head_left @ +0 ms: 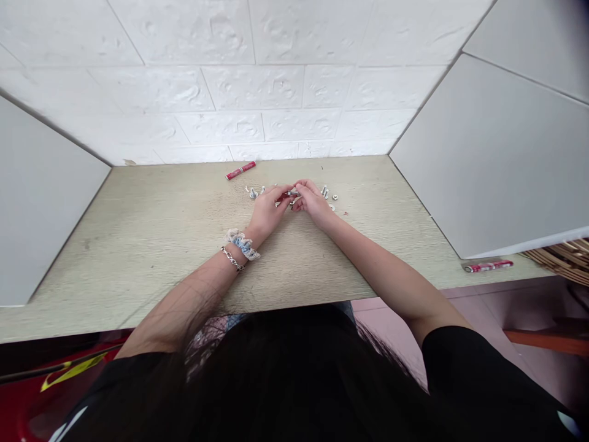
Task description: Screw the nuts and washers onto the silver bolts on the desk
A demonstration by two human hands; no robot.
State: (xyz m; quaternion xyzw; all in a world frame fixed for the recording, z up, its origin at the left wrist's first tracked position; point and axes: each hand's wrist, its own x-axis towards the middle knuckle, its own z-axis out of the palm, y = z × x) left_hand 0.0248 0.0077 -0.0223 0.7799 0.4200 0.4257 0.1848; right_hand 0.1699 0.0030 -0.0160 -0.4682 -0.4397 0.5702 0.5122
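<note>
My left hand (268, 210), with a scrunchie and a chain bracelet on its wrist, is closed on a small silver bolt (293, 193). My right hand (313, 201) meets it from the other side, its thumb and fingers pinched at the bolt's other end. Fingers cover much of the bolt, so I cannot tell whether a nut is on it. A red patch shows under the left fingers, too small to name. Left of my hands stands another bolt (253, 193). Beside the right hand are more bolts (324, 191), a nut (335, 197) and a flat washer (332, 207).
A red tube-shaped item (240, 170) lies near the white brick-pattern wall (276, 86); a similar red one (488, 266) is at the table's right front edge. Grey panels (497, 153) bound the wooden tabletop (151, 245) on both sides. A wicker item (564, 255) sits far right.
</note>
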